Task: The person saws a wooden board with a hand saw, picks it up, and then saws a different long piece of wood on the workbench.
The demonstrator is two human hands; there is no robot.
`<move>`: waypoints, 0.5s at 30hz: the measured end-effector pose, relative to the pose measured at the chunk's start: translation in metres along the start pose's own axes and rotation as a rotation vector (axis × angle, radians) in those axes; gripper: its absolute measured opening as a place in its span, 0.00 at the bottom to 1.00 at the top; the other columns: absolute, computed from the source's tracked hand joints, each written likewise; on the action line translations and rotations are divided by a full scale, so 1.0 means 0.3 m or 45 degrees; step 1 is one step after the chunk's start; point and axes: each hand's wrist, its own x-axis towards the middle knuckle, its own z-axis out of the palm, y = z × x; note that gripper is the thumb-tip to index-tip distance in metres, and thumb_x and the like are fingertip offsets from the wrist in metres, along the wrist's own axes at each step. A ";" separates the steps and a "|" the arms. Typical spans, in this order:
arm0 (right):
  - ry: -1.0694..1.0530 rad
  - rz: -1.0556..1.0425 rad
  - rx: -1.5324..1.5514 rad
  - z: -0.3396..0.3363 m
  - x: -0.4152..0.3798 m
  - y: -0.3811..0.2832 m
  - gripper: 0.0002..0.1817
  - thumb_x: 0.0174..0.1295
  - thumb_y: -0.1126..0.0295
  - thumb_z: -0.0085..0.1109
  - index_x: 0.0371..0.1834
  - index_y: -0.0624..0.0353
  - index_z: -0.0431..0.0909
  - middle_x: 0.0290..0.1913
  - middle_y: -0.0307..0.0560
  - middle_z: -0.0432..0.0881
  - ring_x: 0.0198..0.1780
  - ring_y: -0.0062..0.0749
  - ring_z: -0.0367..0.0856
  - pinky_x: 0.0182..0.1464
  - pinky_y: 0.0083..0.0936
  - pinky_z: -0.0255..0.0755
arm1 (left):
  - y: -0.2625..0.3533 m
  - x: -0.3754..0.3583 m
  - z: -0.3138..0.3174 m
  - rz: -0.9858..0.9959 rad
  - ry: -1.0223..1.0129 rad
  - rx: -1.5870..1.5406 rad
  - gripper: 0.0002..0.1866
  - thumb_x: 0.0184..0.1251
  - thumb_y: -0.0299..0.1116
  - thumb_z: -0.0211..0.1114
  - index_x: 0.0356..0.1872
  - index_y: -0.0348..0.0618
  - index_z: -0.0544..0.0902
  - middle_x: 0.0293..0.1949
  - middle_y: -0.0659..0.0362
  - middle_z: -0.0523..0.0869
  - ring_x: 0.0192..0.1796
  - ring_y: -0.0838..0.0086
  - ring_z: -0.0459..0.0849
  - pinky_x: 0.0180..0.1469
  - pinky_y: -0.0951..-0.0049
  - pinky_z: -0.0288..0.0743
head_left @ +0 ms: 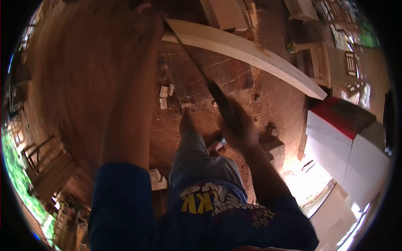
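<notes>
My right hand [243, 130] is closed around the handle of a handsaw [197, 65]. Its long dark blade slants up and left, with the tip at the left end of a pale wooden plank [247, 48]. The plank lies across the upper part of the view and looks curved through the lens. My left arm reaches far up, and my left hand [146, 25] is beside that same plank end. The left hand is dark and blurred, so its fingers and any hold on the wood cannot be made out.
Small wood offcuts [164, 97] lie on the reddish-brown ground near my leg. A thick wooden block [226, 14] stands beyond the plank. To the right is a large white box-like object [331, 136] with a red edge. Wooden frames [320, 62] stand at the upper right.
</notes>
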 end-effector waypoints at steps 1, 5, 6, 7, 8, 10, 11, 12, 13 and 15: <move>-0.046 0.130 -0.028 0.053 0.164 -0.019 0.31 0.66 0.70 0.66 0.73 0.58 0.72 0.56 0.59 0.87 0.56 0.42 0.89 0.55 0.36 0.82 | -0.023 -0.002 0.001 -0.082 -0.033 -0.164 0.11 0.77 0.37 0.60 0.52 0.44 0.80 0.51 0.47 0.86 0.55 0.56 0.86 0.57 0.56 0.79; 0.118 -0.172 0.029 0.161 0.409 -0.216 0.32 0.64 0.66 0.68 0.72 0.59 0.73 0.51 0.61 0.88 0.54 0.51 0.90 0.55 0.43 0.81 | -0.234 0.075 -0.038 0.331 -0.087 0.161 0.14 0.79 0.40 0.59 0.57 0.45 0.79 0.56 0.49 0.84 0.59 0.58 0.83 0.59 0.55 0.80; 0.071 -0.107 0.039 0.142 0.398 -0.239 0.32 0.63 0.66 0.68 0.72 0.58 0.73 0.51 0.61 0.88 0.53 0.52 0.90 0.55 0.43 0.81 | -0.275 0.094 -0.084 0.332 -0.159 0.443 0.15 0.80 0.40 0.59 0.59 0.45 0.78 0.57 0.49 0.83 0.59 0.58 0.83 0.60 0.55 0.80; 0.027 -0.048 0.053 0.114 0.380 -0.247 0.33 0.63 0.65 0.68 0.73 0.58 0.72 0.50 0.62 0.88 0.52 0.52 0.90 0.55 0.43 0.82 | -0.307 0.132 -0.132 0.344 -0.228 0.723 0.15 0.80 0.40 0.59 0.60 0.46 0.77 0.58 0.50 0.82 0.60 0.58 0.82 0.60 0.55 0.80; 0.024 -0.058 0.061 0.090 0.349 -0.229 0.33 0.63 0.66 0.68 0.73 0.58 0.72 0.50 0.62 0.88 0.51 0.53 0.90 0.55 0.43 0.82 | -0.292 0.153 -0.110 0.318 -0.244 0.787 0.16 0.80 0.40 0.59 0.61 0.46 0.76 0.59 0.50 0.81 0.60 0.58 0.82 0.60 0.55 0.80; 0.003 -0.077 0.079 0.069 0.232 -0.162 0.34 0.63 0.66 0.68 0.74 0.58 0.71 0.48 0.62 0.88 0.50 0.54 0.90 0.54 0.42 0.82 | -0.241 0.159 -0.078 0.207 -0.238 0.708 0.16 0.81 0.39 0.58 0.63 0.47 0.74 0.60 0.50 0.80 0.60 0.58 0.82 0.58 0.56 0.80; -0.009 0.014 0.033 0.040 0.128 -0.130 0.35 0.63 0.67 0.68 0.75 0.58 0.70 0.48 0.62 0.88 0.49 0.52 0.91 0.53 0.42 0.83 | -0.193 0.113 -0.075 0.100 -0.193 0.655 0.16 0.81 0.39 0.58 0.63 0.47 0.74 0.60 0.50 0.79 0.59 0.58 0.82 0.57 0.57 0.81; -0.034 0.116 -0.014 0.002 -0.006 -0.086 0.35 0.64 0.68 0.68 0.76 0.58 0.69 0.47 0.61 0.88 0.49 0.51 0.91 0.52 0.41 0.83 | -0.141 0.064 -0.070 -0.005 -0.143 0.600 0.16 0.81 0.38 0.58 0.64 0.48 0.74 0.60 0.50 0.79 0.59 0.59 0.82 0.56 0.58 0.81; -0.028 0.029 0.087 -0.032 -0.134 -0.015 0.34 0.66 0.70 0.67 0.76 0.62 0.67 0.50 0.62 0.88 0.50 0.46 0.91 0.51 0.37 0.84 | -0.005 0.003 -0.012 -0.114 -0.061 0.621 0.15 0.81 0.37 0.57 0.63 0.48 0.74 0.60 0.49 0.79 0.59 0.59 0.82 0.55 0.58 0.81; -0.009 0.002 0.123 -0.110 -0.404 0.079 0.35 0.65 0.76 0.66 0.76 0.63 0.67 0.51 0.62 0.88 0.47 0.43 0.92 0.47 0.35 0.86 | 0.063 -0.023 0.016 -0.197 -0.008 0.638 0.14 0.81 0.36 0.56 0.62 0.49 0.74 0.59 0.49 0.79 0.58 0.59 0.82 0.54 0.59 0.81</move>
